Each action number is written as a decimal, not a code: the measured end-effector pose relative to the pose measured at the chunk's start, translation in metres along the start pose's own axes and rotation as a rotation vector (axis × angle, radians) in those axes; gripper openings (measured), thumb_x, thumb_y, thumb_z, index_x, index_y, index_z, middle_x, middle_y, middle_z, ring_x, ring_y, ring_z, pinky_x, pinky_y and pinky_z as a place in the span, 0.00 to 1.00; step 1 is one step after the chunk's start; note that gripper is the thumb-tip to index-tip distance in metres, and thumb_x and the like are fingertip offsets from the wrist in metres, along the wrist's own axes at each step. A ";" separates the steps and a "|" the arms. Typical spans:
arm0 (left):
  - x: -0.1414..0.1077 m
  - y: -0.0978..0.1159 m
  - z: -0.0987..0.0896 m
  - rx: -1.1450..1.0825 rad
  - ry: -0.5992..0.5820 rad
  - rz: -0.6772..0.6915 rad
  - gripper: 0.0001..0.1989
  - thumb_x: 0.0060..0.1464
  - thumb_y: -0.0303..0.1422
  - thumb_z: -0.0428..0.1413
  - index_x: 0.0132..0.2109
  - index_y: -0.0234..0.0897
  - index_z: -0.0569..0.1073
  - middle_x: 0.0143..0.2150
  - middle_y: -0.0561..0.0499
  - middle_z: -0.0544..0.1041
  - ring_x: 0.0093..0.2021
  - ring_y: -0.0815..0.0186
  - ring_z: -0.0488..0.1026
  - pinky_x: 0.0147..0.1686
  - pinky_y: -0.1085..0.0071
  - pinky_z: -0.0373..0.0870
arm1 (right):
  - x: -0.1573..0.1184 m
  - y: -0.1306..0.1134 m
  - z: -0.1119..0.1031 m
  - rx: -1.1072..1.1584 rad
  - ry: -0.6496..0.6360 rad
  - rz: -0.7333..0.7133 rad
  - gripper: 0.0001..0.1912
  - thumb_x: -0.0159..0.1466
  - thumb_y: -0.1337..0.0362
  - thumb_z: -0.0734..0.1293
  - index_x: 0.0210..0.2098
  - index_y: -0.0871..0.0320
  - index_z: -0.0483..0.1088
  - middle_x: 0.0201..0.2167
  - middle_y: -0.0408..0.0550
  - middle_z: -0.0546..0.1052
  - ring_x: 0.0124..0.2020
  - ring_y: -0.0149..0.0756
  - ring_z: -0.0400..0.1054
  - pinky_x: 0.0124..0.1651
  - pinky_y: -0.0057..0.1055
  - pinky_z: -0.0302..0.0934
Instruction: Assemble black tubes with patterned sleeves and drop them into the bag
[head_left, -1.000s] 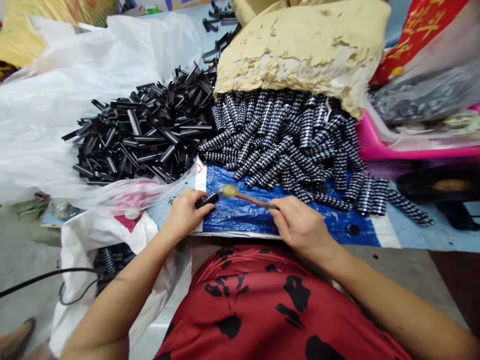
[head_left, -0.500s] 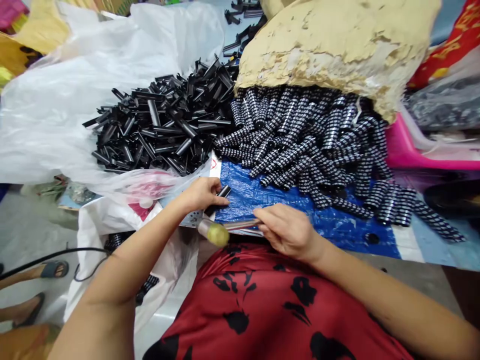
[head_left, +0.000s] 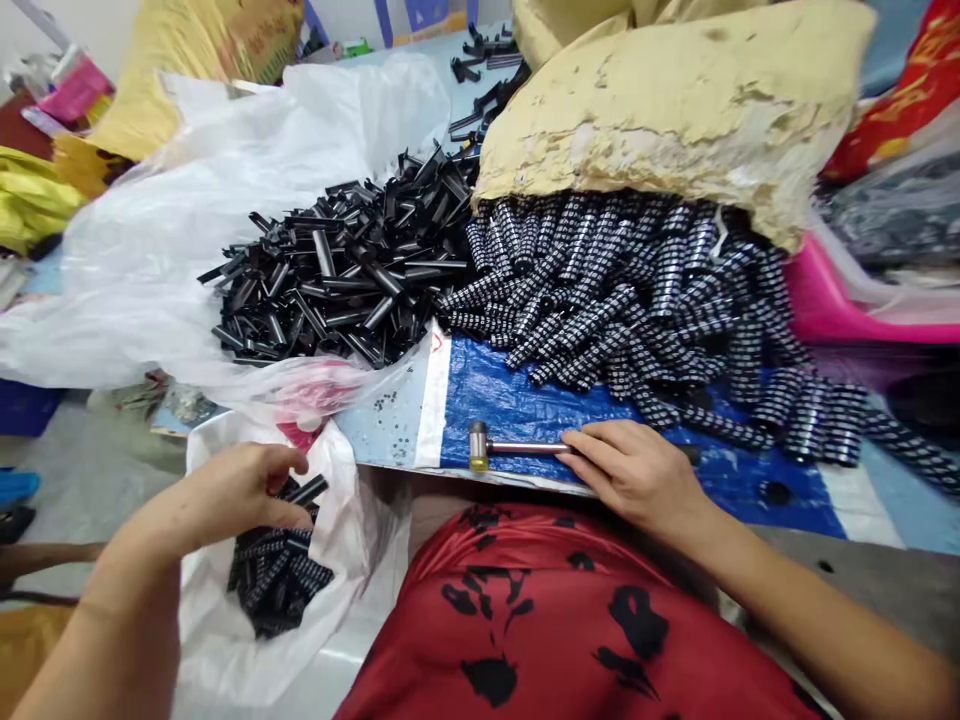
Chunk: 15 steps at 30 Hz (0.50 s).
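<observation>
Over the open white bag (head_left: 217, 640) at the lower left is my left hand (head_left: 240, 495), thumb and fingers apart. A black piece (head_left: 309, 490) lies just past its fingertips, not gripped, above dotted black pieces (head_left: 277, 580) inside the bag. My right hand (head_left: 637, 470) rests on the blue sheet (head_left: 510, 400) at the table's front edge, fingers closed round the handle of a small hammer (head_left: 478, 447). The hammer's head lies to the left, its yellow face down. Behind are a heap of plain black pieces (head_left: 345, 270) and a heap of dotted black rollers (head_left: 585, 290).
A yellow sack (head_left: 675, 110) covers the back of the roller heap. White plastic sheeting (head_left: 187, 220) spreads over the left of the table. At the right stands a pink tray (head_left: 862, 310). Part of another person's limb (head_left: 52, 560) shows at the far left.
My left hand has moved left and down from the table edge to above the bag and let go of the black piece. My right hand has moved right and lowered the hammer onto the sheet.
</observation>
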<state>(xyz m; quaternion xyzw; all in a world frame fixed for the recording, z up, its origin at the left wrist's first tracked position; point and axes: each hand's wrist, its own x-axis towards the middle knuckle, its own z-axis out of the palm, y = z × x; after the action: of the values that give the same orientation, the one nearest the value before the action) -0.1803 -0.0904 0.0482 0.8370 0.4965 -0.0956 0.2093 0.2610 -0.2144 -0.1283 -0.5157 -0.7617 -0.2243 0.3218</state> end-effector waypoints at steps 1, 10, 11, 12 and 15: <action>-0.003 0.000 -0.001 0.005 0.019 -0.007 0.23 0.48 0.53 0.67 0.42 0.39 0.80 0.32 0.50 0.79 0.31 0.62 0.73 0.30 0.71 0.64 | 0.001 -0.001 0.003 -0.004 -0.014 0.000 0.08 0.70 0.63 0.70 0.46 0.60 0.76 0.42 0.51 0.79 0.41 0.39 0.71 0.44 0.35 0.62; 0.147 0.093 -0.006 0.443 0.616 -0.153 0.16 0.62 0.39 0.51 0.44 0.32 0.78 0.50 0.31 0.79 0.48 0.41 0.77 0.41 0.56 0.70 | 0.033 0.007 -0.022 -0.060 0.053 -0.063 0.08 0.72 0.63 0.68 0.48 0.60 0.76 0.43 0.49 0.79 0.43 0.37 0.70 0.48 0.35 0.60; 0.158 0.096 -0.009 0.456 0.580 -0.173 0.16 0.62 0.38 0.50 0.42 0.32 0.78 0.49 0.30 0.79 0.47 0.41 0.77 0.39 0.57 0.69 | 0.038 0.013 -0.028 -0.121 0.070 -0.061 0.08 0.72 0.65 0.68 0.48 0.60 0.76 0.44 0.50 0.79 0.43 0.37 0.69 0.48 0.36 0.60; 0.164 0.097 -0.012 0.452 0.558 -0.187 0.15 0.62 0.37 0.49 0.41 0.33 0.78 0.47 0.30 0.79 0.45 0.41 0.77 0.38 0.57 0.68 | 0.044 0.020 -0.034 -0.194 0.075 -0.054 0.09 0.72 0.66 0.67 0.50 0.60 0.76 0.45 0.50 0.79 0.45 0.38 0.69 0.49 0.37 0.60; 0.166 0.086 -0.018 0.376 0.574 -0.213 0.13 0.61 0.38 0.51 0.38 0.35 0.76 0.38 0.37 0.79 0.38 0.49 0.75 0.34 0.62 0.63 | 0.065 0.043 -0.049 -0.426 -0.008 -0.043 0.12 0.72 0.70 0.63 0.52 0.60 0.75 0.55 0.54 0.77 0.54 0.43 0.68 0.54 0.40 0.58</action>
<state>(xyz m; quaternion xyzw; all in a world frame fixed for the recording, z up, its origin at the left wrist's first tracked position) -0.0256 0.0127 0.0254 0.7972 0.5932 0.0326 -0.1074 0.2968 -0.1897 -0.0467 -0.5566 -0.7092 -0.3849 0.1975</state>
